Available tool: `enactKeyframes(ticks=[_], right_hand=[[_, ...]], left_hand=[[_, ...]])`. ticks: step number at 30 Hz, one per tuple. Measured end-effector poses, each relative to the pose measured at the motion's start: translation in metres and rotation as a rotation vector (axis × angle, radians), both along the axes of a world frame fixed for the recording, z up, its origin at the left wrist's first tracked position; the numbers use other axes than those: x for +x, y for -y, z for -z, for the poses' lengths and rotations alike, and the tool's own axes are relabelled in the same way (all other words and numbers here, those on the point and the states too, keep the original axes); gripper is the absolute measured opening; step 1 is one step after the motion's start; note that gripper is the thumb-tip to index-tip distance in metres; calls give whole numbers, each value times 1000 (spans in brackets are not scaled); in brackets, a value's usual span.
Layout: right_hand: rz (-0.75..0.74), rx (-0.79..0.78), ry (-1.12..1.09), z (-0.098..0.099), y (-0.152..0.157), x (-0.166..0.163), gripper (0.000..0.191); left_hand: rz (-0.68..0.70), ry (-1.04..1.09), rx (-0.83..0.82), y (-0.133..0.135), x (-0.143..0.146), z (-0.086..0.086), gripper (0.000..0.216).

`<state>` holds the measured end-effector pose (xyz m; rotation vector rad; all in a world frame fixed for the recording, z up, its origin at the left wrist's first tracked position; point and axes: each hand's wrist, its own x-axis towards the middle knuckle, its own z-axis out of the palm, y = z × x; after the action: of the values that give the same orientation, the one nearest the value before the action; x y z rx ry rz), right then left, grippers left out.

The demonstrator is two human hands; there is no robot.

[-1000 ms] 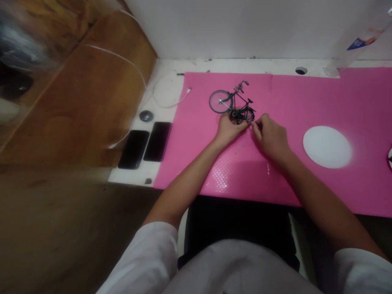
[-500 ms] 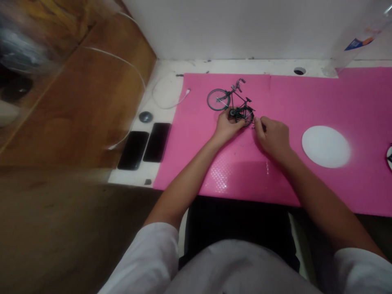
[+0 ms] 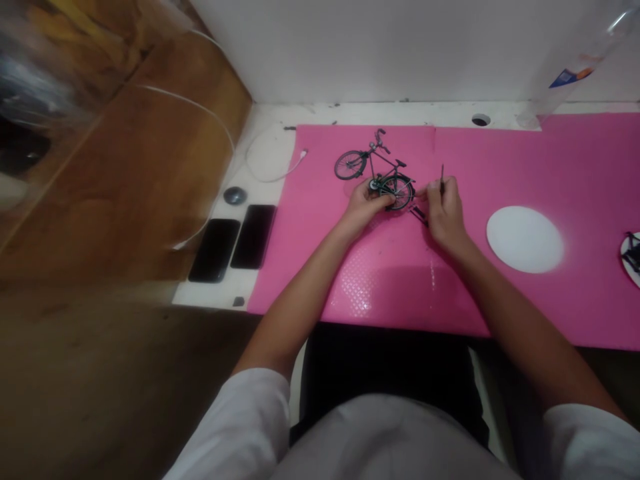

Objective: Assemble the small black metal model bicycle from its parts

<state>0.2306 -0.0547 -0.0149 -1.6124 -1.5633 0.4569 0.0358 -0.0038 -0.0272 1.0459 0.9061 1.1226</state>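
A small dark model bicycle (image 3: 385,167) is tilted over the pink mat, its front wheel to the left and its rear wheel toward my right hand. My left hand (image 3: 365,207) is closed on its lower rear part, thumb against the rear wheel, fingers partly hidden behind the frame. Just right of the rear wheel, my right hand (image 3: 444,212) is closed around a thin dark rod (image 3: 442,172) that points up past the fingers. Below those fingertips shows a small black part (image 3: 419,215); whether the hand touches it, I cannot tell.
A white round plate (image 3: 525,239) lies right of my right hand. Another plate with dark parts (image 3: 633,253) is cut off at the right edge. Two phones (image 3: 215,250), a small round dark object (image 3: 235,195) and a white cable (image 3: 275,179) lie left. A clear bottle (image 3: 565,83) stands at the back right.
My right hand has turned upward, and the thin dark rod now stands out above its fingers. The bicycle has shifted and tilted slightly in my left hand. The camera view has moved a little.
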Motion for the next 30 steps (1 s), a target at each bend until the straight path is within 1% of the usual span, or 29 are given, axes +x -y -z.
enactKeyframes(ticks=[2,5,8,10,12,15,18,21,23,25,27,29,30], right_hand=[[-26,-17,-39,3,-3,-1,38],[-52,-59,-154,7,-7,-2,35],[-59,-92,-304,10,-9,0,45],[-69,-100,-357,13,-10,3,53],[-81,-82,-366,16,-11,5,58],[-61,-3,-351,17,-12,5,58],[-3,97,-296,10,-10,3,54],[60,153,-119,-5,-2,1,51],[99,176,23,-14,5,1,49],[119,196,120,-20,10,2,43],[130,225,175,-20,12,5,38],[109,259,200,-15,11,8,34],[81,292,203,-12,9,9,34]], left_hand=[[29,-3,8,1,0,0,38],[56,-18,20,2,0,-1,40],[88,-18,25,2,-1,-2,41],[102,-19,29,2,-2,-2,41],[102,-19,38,2,-2,-2,43],[102,-3,57,1,-2,1,46],[106,22,46,1,-1,2,51],[102,40,-34,1,-1,2,60],[98,39,-91,2,-1,1,56],[121,48,-128,3,-2,-2,46],[193,92,-147,5,-2,-7,44],[269,159,-145,8,-1,-13,52],[284,182,-138,10,-1,-16,55]])
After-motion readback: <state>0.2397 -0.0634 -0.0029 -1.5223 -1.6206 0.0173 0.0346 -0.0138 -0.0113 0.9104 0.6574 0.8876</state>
